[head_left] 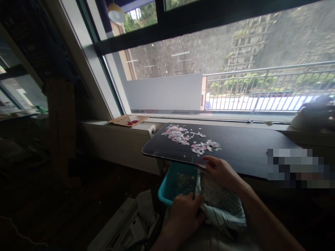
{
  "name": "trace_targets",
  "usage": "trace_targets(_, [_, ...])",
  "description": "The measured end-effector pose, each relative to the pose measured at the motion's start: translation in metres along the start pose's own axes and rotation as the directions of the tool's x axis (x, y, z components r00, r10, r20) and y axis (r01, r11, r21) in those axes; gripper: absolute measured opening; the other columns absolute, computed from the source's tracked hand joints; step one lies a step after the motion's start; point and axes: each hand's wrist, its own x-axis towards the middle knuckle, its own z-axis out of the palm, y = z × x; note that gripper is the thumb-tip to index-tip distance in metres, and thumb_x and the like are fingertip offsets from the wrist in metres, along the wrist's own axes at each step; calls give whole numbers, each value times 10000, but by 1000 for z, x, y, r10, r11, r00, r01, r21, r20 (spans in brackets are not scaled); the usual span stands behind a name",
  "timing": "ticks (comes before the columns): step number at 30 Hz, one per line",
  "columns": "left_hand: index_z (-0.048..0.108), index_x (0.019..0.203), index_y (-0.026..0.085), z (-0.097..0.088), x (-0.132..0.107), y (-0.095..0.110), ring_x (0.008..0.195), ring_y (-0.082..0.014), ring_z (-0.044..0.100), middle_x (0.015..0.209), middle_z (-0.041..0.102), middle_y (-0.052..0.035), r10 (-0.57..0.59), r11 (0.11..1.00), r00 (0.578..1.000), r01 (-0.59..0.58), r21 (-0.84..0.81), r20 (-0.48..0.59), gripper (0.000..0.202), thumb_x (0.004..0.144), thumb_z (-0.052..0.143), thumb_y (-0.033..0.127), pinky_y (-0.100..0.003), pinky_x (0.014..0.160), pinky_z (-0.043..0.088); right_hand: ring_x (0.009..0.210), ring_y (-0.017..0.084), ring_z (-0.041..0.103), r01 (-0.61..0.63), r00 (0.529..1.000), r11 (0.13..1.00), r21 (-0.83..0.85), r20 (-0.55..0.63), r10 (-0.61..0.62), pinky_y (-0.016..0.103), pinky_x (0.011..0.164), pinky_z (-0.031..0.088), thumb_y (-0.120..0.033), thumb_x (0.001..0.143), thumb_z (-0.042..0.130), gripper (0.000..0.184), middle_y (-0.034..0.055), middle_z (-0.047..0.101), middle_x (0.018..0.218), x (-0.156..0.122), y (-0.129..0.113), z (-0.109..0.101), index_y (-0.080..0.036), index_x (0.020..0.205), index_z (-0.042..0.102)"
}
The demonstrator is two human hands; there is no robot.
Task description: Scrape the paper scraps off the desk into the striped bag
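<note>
My right hand (222, 171) is at the front edge of the dark table, its thumb and fingers closed on a small piece of clear plastic (201, 164). Below it is a pale cloth bag (227, 212) with dark lines, its mouth open and small light pieces inside. My left hand (184, 211) is closed on the near edge of this cloth, beside a turquoise basin (163, 197). Small pieces lie at the basin's bottom, too dim to name. On the table, two heaps of small white and pink paper scraps (176, 134) lie beyond my right hand.
The dark table (246, 139) stands against the window sill. Left of it are a white radiator (125, 146) and red-handled scissors (132, 122) on brown paper (117, 120). White boxes (131, 223) lie on the floor at lower left. A blurred patch covers the table's right end.
</note>
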Motion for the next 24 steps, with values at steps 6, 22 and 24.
trace_targets(6, [551,974,252,0,0,0,775,-225,569,870,593,-17,-2,1000,1000,2,5,6,203,806,580,363,-318,669,397,701,187,603,-110,985,986,-123,-145,92,271,643,400,-292,799,424,423,69,685,811,3,8,-7,-153,1152,613])
trace_targets(22, [542,969,249,-5,1,2,778,-220,570,873,591,-13,0,1000,1000,-1,16,29,197,800,585,340,-309,667,397,669,169,599,-97,989,994,-57,-121,90,259,621,398,-293,786,435,403,26,666,724,-4,7,-4,-172,1117,630])
trace_targets(24, [541,969,251,-4,0,1,773,-220,567,871,592,-11,2,1000,1000,-3,13,22,194,798,583,332,-309,664,391,678,169,602,-50,996,999,6,-73,50,259,624,407,-301,792,430,410,28,670,738,-3,1,2,-171,1128,626])
